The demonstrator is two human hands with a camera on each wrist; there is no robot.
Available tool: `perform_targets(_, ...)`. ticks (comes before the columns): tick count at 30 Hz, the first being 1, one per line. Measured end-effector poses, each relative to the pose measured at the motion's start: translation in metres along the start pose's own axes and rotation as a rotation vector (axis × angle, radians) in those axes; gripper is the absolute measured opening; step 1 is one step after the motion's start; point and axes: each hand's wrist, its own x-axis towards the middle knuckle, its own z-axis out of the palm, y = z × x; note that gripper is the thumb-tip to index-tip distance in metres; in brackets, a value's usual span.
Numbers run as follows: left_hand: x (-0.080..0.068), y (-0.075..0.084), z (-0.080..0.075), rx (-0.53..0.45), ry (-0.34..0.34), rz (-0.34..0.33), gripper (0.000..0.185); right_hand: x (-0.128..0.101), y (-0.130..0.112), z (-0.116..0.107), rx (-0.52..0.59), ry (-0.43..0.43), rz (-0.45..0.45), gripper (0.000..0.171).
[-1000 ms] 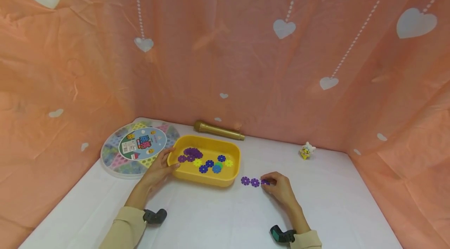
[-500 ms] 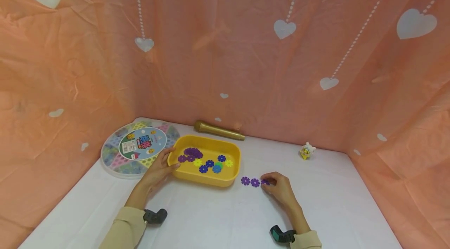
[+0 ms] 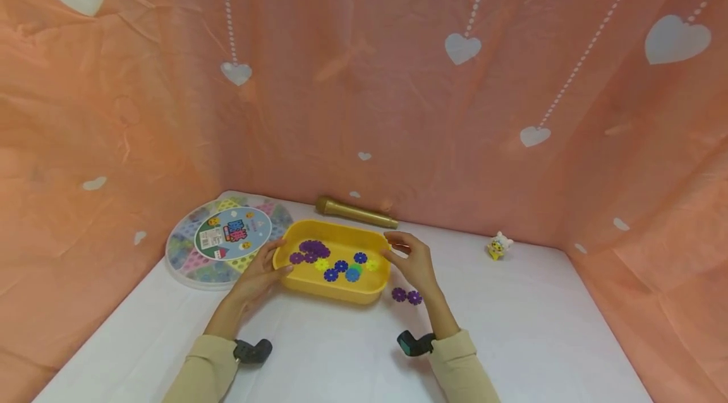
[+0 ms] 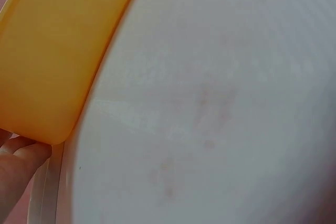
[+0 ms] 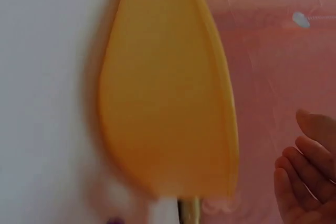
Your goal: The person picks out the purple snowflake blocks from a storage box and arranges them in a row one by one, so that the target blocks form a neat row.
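Gripping the yellow tray at its left end, the left hand has its thumb over the near corner and its fingers curled at the outer wall. The tray stands on the white table, in front of the person. The right hand is raised at the opposite end of the tray; its fingers are released, loosely bent, with the thumb apart from them, as the right wrist view shows. Whether these fingertips touch the rim, I cannot tell exactly. Inside the tray, a group of purple discs lies toward the left, partly one upon another. A yellow disc is near the middle, three dark blue discs are around it and to the right, a light blue disc partly covers a green disc, and a second yellow disc is close to the right wall. Outside, two loose purple pieces lie side by side on the table, between the tray and the right forearm. Behind the left hand is a round game box; a golden microphone lies behind the tray, and a small figurine stands well apart at right.
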Motion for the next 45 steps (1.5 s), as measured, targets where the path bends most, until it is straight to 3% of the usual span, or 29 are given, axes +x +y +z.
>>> perform_targets(3, 0.001, 0.0, 0.001, 0.016, 0.012, -0.024, 0.07, 0.011, -0.021, 0.016, 0.065, -0.031, -0.001, 0.033)
perform_targets(6, 0.001, 0.0, 0.002, 0.038, 0.018, -0.044, 0.071, 0.022, -0.026, 0.033, 0.126, -0.059, 0.027, 0.033)
perform_targets(18, 0.003, 0.003, 0.003, 0.021, -0.002, -0.019, 0.069, 0.049, -0.021, 0.082, 0.248, -0.096, 0.071, 0.031)
perform_targets(27, 0.003, 0.004, 0.001, 0.043, 0.015, -0.025, 0.07, 0.052, -0.02, 0.105, 0.203, -0.093, 0.09, 0.029)
perform_targets(38, 0.001, 0.0, 0.001, 0.048, 0.029, -0.038, 0.072, 0.053, -0.005, 0.125, 0.29, -0.134, 0.201, 0.031)
perform_targets(45, -0.001, -0.001, 0.001, 0.025, 0.047, -0.053, 0.07, 0.054, 0.027, 0.14, 0.105, -0.338, 0.202, 0.033)
